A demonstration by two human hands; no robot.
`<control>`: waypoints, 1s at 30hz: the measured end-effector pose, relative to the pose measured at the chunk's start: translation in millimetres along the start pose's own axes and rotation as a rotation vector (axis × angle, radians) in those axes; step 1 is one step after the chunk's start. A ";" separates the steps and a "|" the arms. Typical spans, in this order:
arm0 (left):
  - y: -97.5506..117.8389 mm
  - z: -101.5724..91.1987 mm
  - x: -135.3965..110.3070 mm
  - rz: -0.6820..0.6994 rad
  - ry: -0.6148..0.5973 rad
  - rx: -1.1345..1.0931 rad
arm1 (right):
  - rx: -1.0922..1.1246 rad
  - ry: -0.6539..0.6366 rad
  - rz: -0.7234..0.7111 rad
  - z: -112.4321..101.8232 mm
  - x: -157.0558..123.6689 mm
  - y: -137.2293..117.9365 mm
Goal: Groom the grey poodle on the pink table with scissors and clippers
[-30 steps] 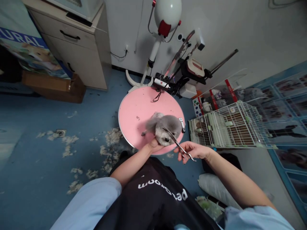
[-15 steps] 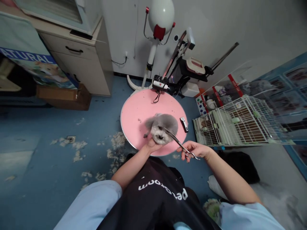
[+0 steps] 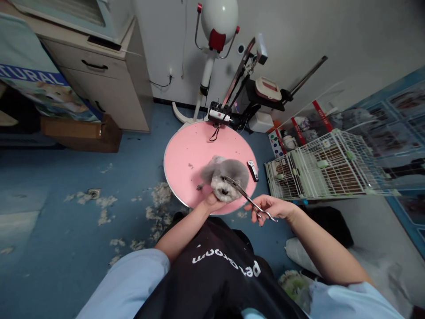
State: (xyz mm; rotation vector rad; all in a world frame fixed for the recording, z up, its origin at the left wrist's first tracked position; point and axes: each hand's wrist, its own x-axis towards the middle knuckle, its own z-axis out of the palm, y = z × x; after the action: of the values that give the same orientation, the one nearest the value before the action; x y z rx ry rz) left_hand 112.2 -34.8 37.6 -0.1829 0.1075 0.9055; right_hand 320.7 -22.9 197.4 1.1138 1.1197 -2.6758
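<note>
A small grey and white dog [image 3: 229, 173] is on the round pink grooming table [image 3: 186, 150], its muzzle turned toward me. My left hand [image 3: 214, 203] cups the dog's chin from below, with the fingers partly hidden under the fur. In my right hand [image 3: 267, 206] are long silver grooming scissors [image 3: 244, 192], held by the handles. Their blades lie across the dog's face beside one eye and look closed or nearly so. To the right of the dog, hair clippers [image 3: 253, 171] rest on the table.
A white bottle [image 3: 220, 115] sits in a black holder at the table's far edge. Behind it stands a white dryer [image 3: 219, 22]. A wire cage [image 3: 312, 166] is at the right. Clumps of cut fur [image 3: 162, 194] litter the blue floor, left of the table.
The dog's head has tipped slightly down and to the right, with my left hand still under its chin. The scissors stay near the eye. My view has shifted slightly.
</note>
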 end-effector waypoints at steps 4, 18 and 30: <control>-3.5 -7.1 3.9 -0.023 0.028 0.030 | 0.012 0.007 0.016 5.1 -2.1 -2.8; -4.7 -11.9 4.0 -0.021 0.008 0.017 | 0.095 -0.007 -0.026 -1.3 -7.3 1.7; -10.5 -1.9 3.7 -0.030 0.030 0.009 | 0.078 -0.002 -0.034 2.1 -8.7 -3.2</control>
State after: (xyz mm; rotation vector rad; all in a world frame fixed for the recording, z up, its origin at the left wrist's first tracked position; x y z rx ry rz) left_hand 122.7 -38.6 36.3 -0.1887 0.1360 0.8725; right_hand 325.0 -23.8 205.9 1.1135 1.0522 -2.7683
